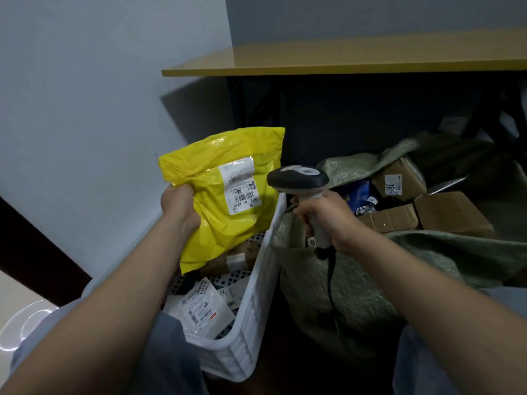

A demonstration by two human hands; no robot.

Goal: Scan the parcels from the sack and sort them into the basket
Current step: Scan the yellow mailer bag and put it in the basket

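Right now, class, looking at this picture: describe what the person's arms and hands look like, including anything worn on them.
Both forearms are bare down to the wrist; no sleeves reach into view. The left hand and the right hand wear no gloves, and no watch, ring or bracelet shows. No markings are visible on either arm. Below the arms, grey-blue trousers cover the knees.

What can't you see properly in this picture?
All from the head view:
- Small print on the yellow parcel label: too small and blurred.
- Parcels low in the basket: hidden by the yellow parcel and the left arm.
- Deep inside the sack: dark, covered by its folds.
- Scanner front: faces away, so any beam is unseen.
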